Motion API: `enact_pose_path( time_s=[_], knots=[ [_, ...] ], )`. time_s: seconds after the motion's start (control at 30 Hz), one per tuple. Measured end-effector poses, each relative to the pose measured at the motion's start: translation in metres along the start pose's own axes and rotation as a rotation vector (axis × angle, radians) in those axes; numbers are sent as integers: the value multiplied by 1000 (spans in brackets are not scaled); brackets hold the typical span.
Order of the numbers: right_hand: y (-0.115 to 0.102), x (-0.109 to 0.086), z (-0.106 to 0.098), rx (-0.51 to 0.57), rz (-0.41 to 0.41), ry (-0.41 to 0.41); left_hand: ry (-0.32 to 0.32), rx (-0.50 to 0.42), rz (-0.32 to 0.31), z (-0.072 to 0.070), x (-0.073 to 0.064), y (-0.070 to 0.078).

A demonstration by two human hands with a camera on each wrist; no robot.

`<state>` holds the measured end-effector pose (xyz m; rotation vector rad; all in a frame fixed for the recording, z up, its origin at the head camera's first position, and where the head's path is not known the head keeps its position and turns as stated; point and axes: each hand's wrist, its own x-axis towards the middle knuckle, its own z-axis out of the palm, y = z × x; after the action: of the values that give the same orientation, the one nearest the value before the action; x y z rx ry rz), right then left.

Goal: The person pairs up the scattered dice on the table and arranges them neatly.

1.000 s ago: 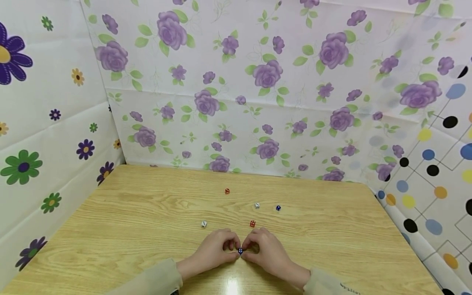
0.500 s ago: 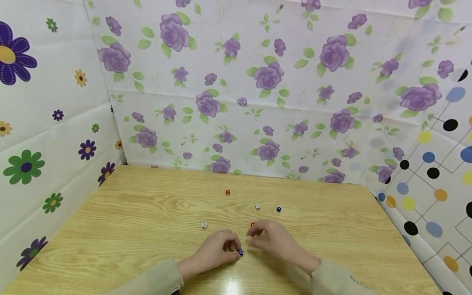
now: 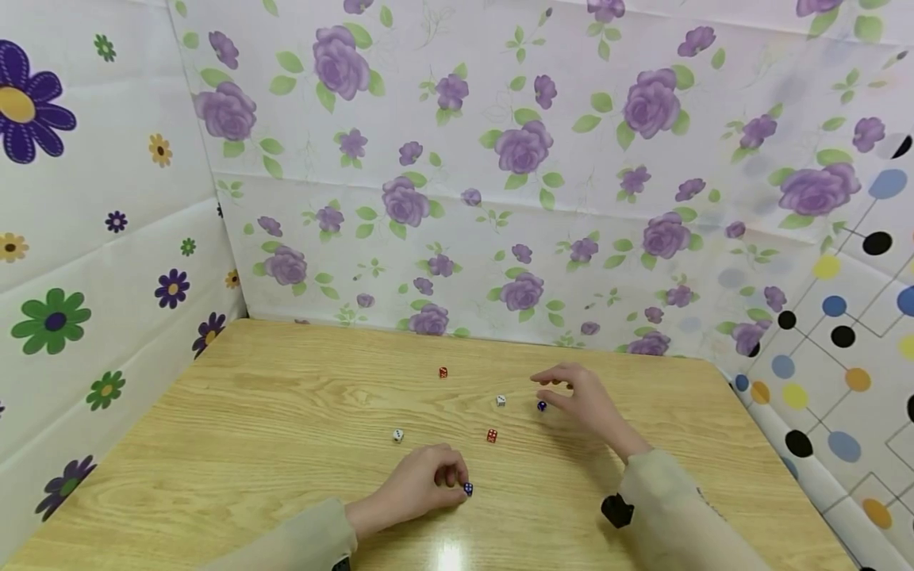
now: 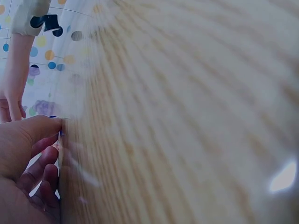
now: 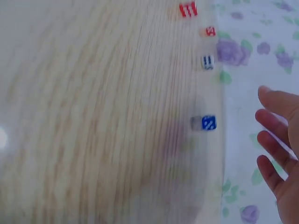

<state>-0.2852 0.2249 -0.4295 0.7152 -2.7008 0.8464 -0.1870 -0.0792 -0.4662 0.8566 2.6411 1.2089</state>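
Note:
Near the front of the wooden table, my left hand [image 3: 428, 478] pinches a blue die [image 3: 468, 488] between thumb and forefinger; in the left wrist view the thumb hides most of it. Farther back on the right, my right hand [image 3: 584, 399] hovers with fingers spread and holds nothing. Just below its thumb lies a second blue die [image 3: 542, 406], which the right wrist view shows apart from the fingertips [image 5: 264, 91]. A white die [image 3: 501, 401] lies left of that one, and a red die [image 3: 492, 435] sits nearer the front.
Another white die [image 3: 397, 435] lies beyond the left hand, and another red die [image 3: 443, 372] is at the back. The table [image 3: 300, 396] meets a flowered cloth wall [image 3: 471, 262] behind, with patterned sheets on both sides.
My right hand has let go of the front blue die and moved back and right to above the other blue die. The left hand stays in place, pinching its die.

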Motion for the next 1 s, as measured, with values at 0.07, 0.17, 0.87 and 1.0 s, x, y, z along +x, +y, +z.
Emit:
enact_pose_path(
  time_s=[0.07, 0.17, 0.87, 1.0],
  knots=[
    [8, 0, 0, 16, 5, -16, -4, -1, 1, 0, 0, 0],
    [17, 1, 1, 47, 13, -35, -8, -3, 5, -1, 1, 0],
    [40, -9, 11, 122, 81, -211, -9, -3, 7, -1, 0, 2],
    [42, -8, 13, 102, 103, -201, -8, -7, 9, -1, 0, 2]
  ],
)
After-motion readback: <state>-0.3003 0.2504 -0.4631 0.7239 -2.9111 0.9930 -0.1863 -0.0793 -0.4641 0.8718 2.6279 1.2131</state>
